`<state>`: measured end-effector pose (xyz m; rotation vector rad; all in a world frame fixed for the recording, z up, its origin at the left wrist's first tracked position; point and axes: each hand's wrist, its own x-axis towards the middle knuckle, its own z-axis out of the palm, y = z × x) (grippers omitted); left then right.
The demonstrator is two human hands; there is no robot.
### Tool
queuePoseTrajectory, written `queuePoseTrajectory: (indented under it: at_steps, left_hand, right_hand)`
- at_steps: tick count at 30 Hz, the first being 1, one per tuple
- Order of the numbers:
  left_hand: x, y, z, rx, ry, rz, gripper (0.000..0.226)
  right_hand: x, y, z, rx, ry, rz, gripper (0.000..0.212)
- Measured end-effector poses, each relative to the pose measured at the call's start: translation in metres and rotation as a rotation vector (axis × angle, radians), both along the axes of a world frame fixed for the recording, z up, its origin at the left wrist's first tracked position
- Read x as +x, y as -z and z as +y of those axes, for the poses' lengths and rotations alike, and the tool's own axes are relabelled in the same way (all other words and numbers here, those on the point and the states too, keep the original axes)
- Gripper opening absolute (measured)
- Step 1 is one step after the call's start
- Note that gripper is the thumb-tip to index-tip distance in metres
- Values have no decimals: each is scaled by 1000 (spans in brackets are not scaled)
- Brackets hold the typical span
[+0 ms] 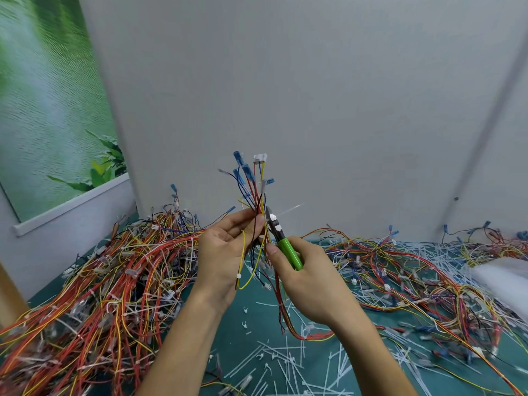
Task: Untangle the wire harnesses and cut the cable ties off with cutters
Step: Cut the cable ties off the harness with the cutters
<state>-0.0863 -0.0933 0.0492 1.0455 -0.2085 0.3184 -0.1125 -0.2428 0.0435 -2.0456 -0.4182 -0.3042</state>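
Littering green table (228, 347), tangled wire harnesses (114, 281), cut cable ties (288, 364), grey walls (285, 95) behind

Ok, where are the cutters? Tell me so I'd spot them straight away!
Look above the middle of the green table, where both hands are raised in front of the grey wall. The right hand grips the cutters, their tip against the bundle of wires the left hand holds up. Nothing else has bright green handles.
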Motion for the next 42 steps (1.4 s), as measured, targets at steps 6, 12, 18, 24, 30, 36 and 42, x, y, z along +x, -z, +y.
queuePoseTrajectory:
  at_steps: [6,12,18,24,30,36,42]
  left_hand:
    - [1,1,1,9,-2,1,25]
    - [1,2,1,20,-16,21,23]
    - [-2,-2,1,-22,50,28,19]
    - [-2,-2,0,-28,60,25,20]
    - [0,0,1,3,21,14,28]
    - [0,0,0,5,27,-2,28]
    - [0,-1,0,1,14,-10,28]
  right_hand:
    - [-1,1,1,7,-34,7,34]
    - [0,3,2,2,-63,42,38]
    - [-1,1,1,-3,-53,5,34]
    - [0,-2,-1,-3,-71,35,35]
    - [-2,-2,-2,-2,-112,79,28]
    - [-1,-1,1,-4,-39,57,35]
    - [-3,-3,-3,-16,-40,57,33]
